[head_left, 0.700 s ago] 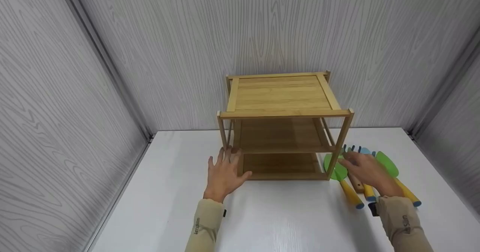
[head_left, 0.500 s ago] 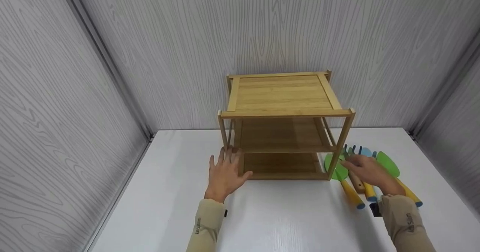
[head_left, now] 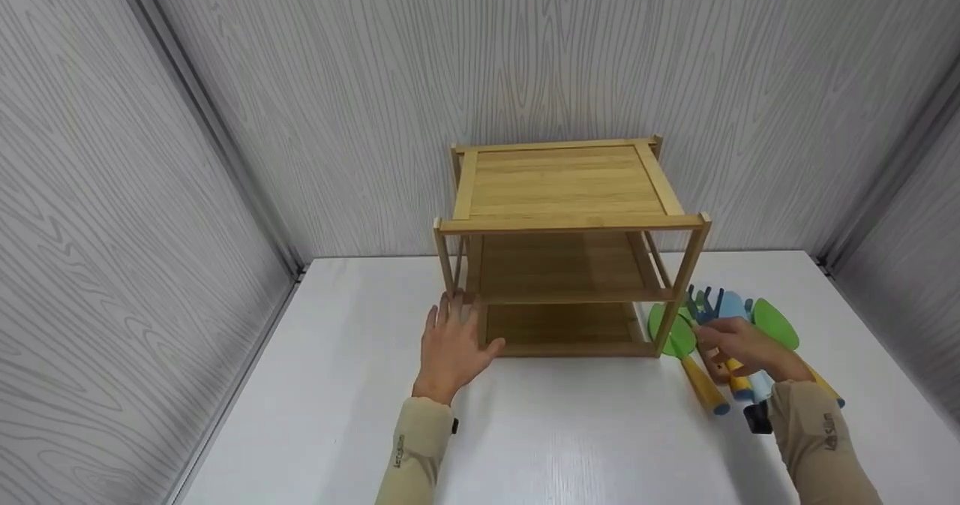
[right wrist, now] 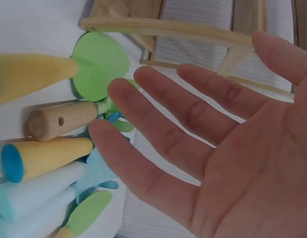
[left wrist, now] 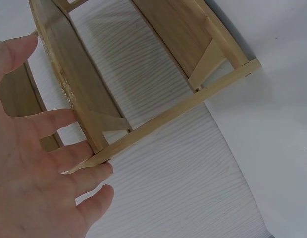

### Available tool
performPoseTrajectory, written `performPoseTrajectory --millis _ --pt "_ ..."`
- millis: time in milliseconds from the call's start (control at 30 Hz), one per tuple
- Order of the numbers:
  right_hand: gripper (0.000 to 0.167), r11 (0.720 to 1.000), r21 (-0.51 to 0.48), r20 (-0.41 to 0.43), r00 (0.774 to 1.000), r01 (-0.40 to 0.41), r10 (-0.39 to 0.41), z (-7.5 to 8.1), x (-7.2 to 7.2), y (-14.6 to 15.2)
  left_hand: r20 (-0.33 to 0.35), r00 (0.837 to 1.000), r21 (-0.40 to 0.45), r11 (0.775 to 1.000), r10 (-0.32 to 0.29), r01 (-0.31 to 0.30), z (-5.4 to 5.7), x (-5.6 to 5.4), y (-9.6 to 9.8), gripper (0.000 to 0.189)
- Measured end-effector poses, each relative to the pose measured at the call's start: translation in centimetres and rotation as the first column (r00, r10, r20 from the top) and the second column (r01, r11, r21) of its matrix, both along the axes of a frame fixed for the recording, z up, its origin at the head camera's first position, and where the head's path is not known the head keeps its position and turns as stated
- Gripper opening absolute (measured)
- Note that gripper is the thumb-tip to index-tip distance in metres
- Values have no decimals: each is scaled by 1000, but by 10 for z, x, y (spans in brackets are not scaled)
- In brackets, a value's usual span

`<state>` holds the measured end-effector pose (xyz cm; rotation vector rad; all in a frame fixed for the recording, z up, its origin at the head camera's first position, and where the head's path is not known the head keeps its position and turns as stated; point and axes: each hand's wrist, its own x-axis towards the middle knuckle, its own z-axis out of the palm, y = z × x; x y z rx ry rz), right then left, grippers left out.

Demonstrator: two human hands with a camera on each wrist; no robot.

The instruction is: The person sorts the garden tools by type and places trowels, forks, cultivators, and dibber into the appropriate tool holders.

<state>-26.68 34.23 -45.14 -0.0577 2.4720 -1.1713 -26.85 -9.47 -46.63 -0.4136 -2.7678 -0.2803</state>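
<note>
1. Grey wood-grain walls (head_left: 360, 115) stand behind and at both sides
2. A white tabletop (head_left: 570, 430) lies between them
3. A wooden rack (head_left: 570, 182) with three visible levels stands upright on the tabletop, near the back wall
4. A loose group of utensils lies on the tabletop just beside the rack's right side: a green-headed tool (head_left: 681, 338) with a yellow handle, another green-bladed tool (head_left: 775, 325) farther right, pale blue pieces (head_left: 731, 304), a blue fork (head_left: 705, 310) and a wooden handle (right wrist: 62, 120)
5. Beige sleeves (head_left: 412, 441) cover both forearms
6. The left hand (head_left: 451, 351), fingers spread and nearly straight, grips nothing; its fingertips are at the rack's front left post, touching or just short of it, I cannot tell which
7. The right hand (head_left: 746, 344), fingers loosely extended, holds nothing above the utensils
8. A small black device (head_left: 757, 418) sits at the right cuff
</note>
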Motion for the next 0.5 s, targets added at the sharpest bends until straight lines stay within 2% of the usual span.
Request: performPoseTrajectory --millis 200,500 --pt "70 999 -22 77 996 39 -37 -3 0 6 -18 1000 26 1000 -11 11 -3 0 0 73" --pt "78 994 -66 123 990 81 -73 -6 0 15 -17 1000 58 998 -21 22 -4 -1 -1 72"
